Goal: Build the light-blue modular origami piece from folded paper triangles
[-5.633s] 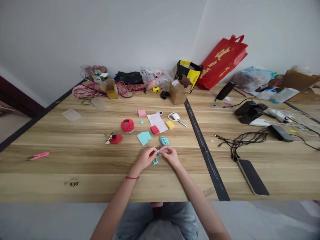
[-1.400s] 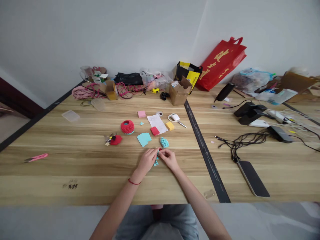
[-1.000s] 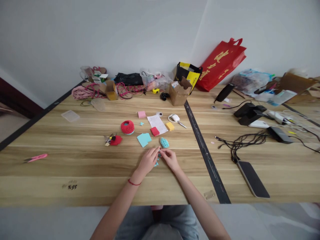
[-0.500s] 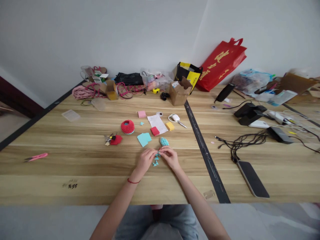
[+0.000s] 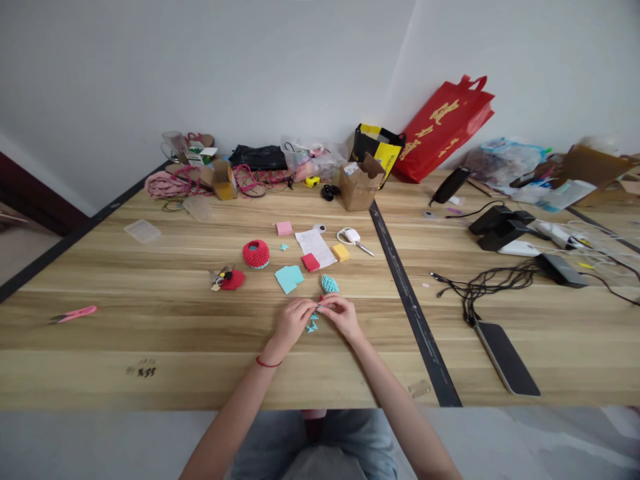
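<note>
Left hand and right hand pinch one small blue paper piece between their fingertips, just nearer than one blue origami pod. At least two blue folded triangles lie beneath. Farther off sit one red origami bowl and three paper stacks: pink, red, yellow.

The camera looks forward and down from above and behind the hands. Set well apart, it spans bench around them and wall beyond.
</note>
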### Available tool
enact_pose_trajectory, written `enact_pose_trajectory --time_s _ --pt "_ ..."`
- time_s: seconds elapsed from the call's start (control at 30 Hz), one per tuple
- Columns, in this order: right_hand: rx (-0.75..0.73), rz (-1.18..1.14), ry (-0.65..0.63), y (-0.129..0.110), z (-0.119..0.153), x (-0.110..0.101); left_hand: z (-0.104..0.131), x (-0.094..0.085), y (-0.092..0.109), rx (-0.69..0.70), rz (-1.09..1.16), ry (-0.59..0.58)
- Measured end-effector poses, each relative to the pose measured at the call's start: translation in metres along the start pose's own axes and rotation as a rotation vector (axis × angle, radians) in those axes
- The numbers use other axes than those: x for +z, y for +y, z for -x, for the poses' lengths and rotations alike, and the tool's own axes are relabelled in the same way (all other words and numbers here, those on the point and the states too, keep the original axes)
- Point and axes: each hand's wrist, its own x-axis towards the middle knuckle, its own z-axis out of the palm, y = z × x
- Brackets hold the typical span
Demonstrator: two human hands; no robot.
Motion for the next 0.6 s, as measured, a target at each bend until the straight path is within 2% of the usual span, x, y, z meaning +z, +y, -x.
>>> enact_pose_trajectory --time_s 0.33,0.5,0.6 --pt "-0.008 0.041 -0.001 -0.0043 0.0007 -0.0043 0.0027 0.0032 0.0009 -0.059 0.027 -0.067" --pt "0.021 0.032 0.039 -0.0038 0.0014 -0.0022 0.0003 0.0045 0.0032 -0.185 0.103 -0.069" --pt "0.073 -0.045 0.016 -0.0025 0.0009 0.0001 -0.0010 0.0054 0.0037 -0.265 0.180 -0.047"
